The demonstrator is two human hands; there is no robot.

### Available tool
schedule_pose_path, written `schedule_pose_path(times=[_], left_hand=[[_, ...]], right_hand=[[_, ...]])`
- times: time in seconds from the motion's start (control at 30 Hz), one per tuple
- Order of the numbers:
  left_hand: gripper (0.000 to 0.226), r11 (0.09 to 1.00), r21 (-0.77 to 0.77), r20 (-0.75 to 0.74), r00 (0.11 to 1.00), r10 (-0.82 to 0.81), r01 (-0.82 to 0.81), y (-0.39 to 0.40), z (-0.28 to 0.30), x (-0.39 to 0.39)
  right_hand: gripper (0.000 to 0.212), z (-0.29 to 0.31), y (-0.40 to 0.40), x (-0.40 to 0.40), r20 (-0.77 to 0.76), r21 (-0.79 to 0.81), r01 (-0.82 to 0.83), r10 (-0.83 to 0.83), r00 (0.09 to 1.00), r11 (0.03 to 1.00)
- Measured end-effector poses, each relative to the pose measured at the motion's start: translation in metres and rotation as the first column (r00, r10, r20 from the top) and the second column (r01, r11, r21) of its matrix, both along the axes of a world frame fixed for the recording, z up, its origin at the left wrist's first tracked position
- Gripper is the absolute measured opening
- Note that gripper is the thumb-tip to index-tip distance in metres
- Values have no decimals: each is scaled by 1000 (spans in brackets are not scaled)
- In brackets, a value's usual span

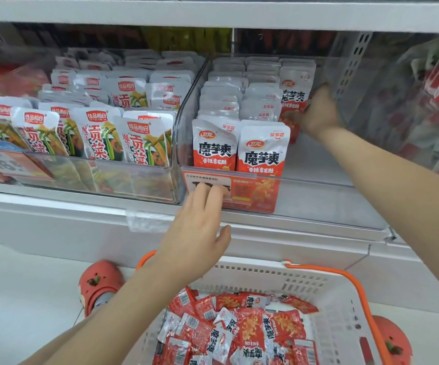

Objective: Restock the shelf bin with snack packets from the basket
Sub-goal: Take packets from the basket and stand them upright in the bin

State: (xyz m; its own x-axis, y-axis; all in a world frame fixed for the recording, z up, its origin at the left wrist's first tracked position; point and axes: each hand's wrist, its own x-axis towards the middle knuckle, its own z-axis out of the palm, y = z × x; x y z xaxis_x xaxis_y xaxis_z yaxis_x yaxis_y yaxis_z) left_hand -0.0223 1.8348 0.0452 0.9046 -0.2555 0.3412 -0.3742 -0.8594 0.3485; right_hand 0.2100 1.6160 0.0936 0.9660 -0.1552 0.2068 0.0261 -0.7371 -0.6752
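Head view. We see the clear shelf bin (pixel 186 122) at centre frame, holding red-and-white snack packets (pixel 263 151) standing upright in rows: two full rows toward 9 o'clock and a shorter third row toward 3 o'clock, with bare bin floor in front of it. The right hand (pixel 315 114), at about 2 o'clock, reaches into the bin and touches the front packet of that third row (pixel 293 101); we cannot tell whether its fingers are curled round the packet or merely pressed against it. The left hand (pixel 200 222), just below centre, holds nothing: its fingers are straight and lie on the price label (pixel 231 191) clipped to the bin's front lip. At 6 o'clock the white basket (pixel 344 312) with orange handles holds a loose heap of matching packets (pixel 239 330).

We judge the packets light, thin and soft, with a slick foil film; several pinched together by their flat faces, near mid-height, should stay aligned better than if held by the sealed top edge.

The bin's packets read 魔芋爽, with an oval 卫龙 logo. The neighbouring bin (pixel 94 133), toward 9 o'clock, carries packets marked 佳品相约 and 贡菜. The price label's digits are hidden by the fingers.
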Motion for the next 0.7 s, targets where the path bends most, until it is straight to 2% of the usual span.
schedule_pose_path(times=[0.1, 0.2, 0.27, 0.33, 0.37, 0.43, 0.53, 0.6, 0.67, 0.7], left_hand=[[46, 1000, -5, 4, 1000, -8, 8, 1, 1, -1], [42, 1000, -23, -28, 1000, 9, -9, -1, 3, -2], [39, 1000, -15, -56, 998, 7, -8, -4, 2, -6], [39, 1000, -7, -74, 997, -15, 14, -7, -1, -11], [39, 1000, -11, -93, 995, -26, 26, -10, -5, -15], [38, 999, -37, -162, 986, -28, 22, -18, -17, -25], [39, 998, -62, -338, 941, 4, -26, -30, -54, -49], [39, 1000, 17, -488, 872, 22, -16, -34, -87, -65], [34, 997, 80, -584, 810, 53, -8, -33, -121, -82], [32, 995, 101, -616, 784, 75, -15, -30, -137, -91]], right_hand=[[70, 7, 4, -9, -18, 21, 58, -58, 998, 998], [59, 28, 7, -30, 66, 63, 132, -136, 989, 989], [40, 41, 7, -63, 219, 150, 55, -87, 972, 987], [22, 48, 7, -110, 362, 243, -90, -4, 932, 966], [16, 48, 8, -136, 395, 286, -169, 45, 918, 943], [17, 37, 12, -182, 407, 349, -295, 140, 902, 889], [19, -4, 18, -241, 302, 396, -356, 246, 921, 846], [15, -47, 19, -274, 178, 374, -371, 327, 928, 850], [14, -97, 15, -296, -56, 222, -443, 465, 884, 869], [18, -122, 12, -305, -222, 118, -516, 529, 819, 848]])
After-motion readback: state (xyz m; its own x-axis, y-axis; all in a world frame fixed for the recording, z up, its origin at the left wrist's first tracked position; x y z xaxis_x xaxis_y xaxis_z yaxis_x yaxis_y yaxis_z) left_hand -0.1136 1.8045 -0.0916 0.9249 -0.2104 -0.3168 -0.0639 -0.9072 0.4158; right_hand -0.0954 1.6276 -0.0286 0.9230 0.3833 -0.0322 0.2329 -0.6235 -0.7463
